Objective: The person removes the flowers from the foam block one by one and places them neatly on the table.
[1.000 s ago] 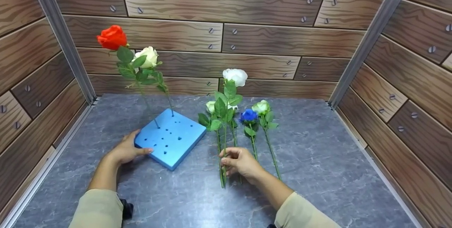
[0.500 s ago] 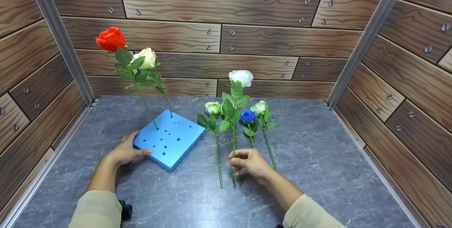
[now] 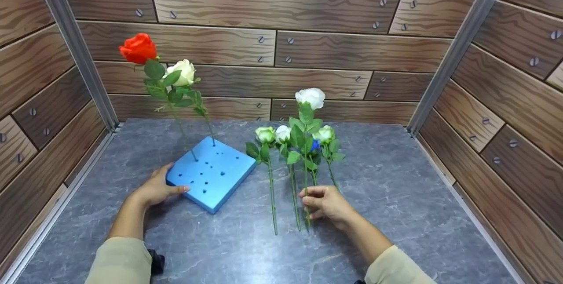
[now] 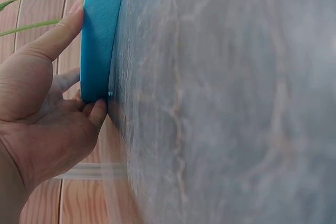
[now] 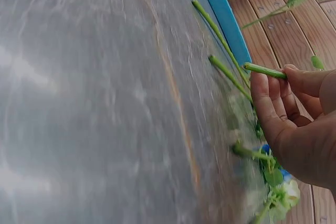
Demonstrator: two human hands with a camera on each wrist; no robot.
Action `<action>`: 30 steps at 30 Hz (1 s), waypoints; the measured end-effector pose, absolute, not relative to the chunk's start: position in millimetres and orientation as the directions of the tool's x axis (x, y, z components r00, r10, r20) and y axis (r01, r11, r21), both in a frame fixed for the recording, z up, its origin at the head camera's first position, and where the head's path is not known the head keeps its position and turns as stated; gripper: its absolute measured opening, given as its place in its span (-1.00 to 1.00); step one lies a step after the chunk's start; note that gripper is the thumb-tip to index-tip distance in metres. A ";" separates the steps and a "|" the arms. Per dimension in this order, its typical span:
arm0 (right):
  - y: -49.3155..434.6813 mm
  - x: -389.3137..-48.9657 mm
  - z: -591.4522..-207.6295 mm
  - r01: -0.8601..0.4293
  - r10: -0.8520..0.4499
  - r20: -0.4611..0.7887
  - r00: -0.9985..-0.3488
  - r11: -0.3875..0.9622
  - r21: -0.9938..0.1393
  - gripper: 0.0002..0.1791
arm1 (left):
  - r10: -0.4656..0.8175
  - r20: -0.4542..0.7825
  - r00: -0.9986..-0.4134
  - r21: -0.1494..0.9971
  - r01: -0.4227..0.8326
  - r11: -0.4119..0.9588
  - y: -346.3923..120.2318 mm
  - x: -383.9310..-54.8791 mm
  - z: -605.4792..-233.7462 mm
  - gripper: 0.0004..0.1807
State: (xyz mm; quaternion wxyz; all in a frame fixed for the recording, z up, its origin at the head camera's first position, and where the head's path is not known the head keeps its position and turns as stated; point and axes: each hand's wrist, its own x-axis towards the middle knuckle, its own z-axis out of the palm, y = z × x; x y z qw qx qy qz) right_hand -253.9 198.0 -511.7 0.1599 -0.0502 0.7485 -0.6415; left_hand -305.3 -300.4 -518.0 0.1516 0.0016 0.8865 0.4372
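Observation:
My right hand (image 3: 327, 205) pinches the lower stem of a white rose (image 3: 310, 98), held upright over the lying flowers. In the right wrist view the stem's cut end (image 5: 257, 69) pokes out past the thumb and fingers. At the left, my left hand (image 3: 156, 186) grips the corner of a blue foam block (image 3: 231, 178) dotted with holes. The thumb lies on its top, and the left wrist view has the fingers round the block's edge (image 4: 97, 40). A red rose (image 3: 138, 48) and a cream rose (image 3: 181, 73) stand in the block.
On the grey marbled table (image 3: 246, 249) lie a pale green rose (image 3: 265, 134), a white rose (image 3: 283, 134), a partly hidden blue rose (image 3: 315, 145) and another pale green rose (image 3: 324, 133). Wood-patterned walls (image 3: 237, 42) enclose the back and sides.
My right hand has moved right with the upright white rose, away from the block. The lying white rose now shows, and the blue one is partly covered. My left hand stays put.

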 end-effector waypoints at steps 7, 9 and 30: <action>218.4 -252.3 -510.9 0.146 -0.262 -0.193 -0.946 0.187 -0.971 -0.71 | 0.144 -0.243 -0.959 0.766 -0.099 0.635 -299.7 -306.5 -518.9 0.35; 223.5 -252.0 -511.0 0.146 -0.257 -0.194 -0.947 0.192 -0.970 -0.71 | 0.146 -0.243 -0.959 0.767 -0.098 0.634 -299.4 -306.5 -518.4 0.36; 254.1 -253.3 -510.6 0.119 -0.225 -0.173 -0.959 0.237 -0.964 -0.60 | 0.151 -0.263 -0.953 0.771 -0.114 0.627 -300.8 -306.6 -518.8 0.37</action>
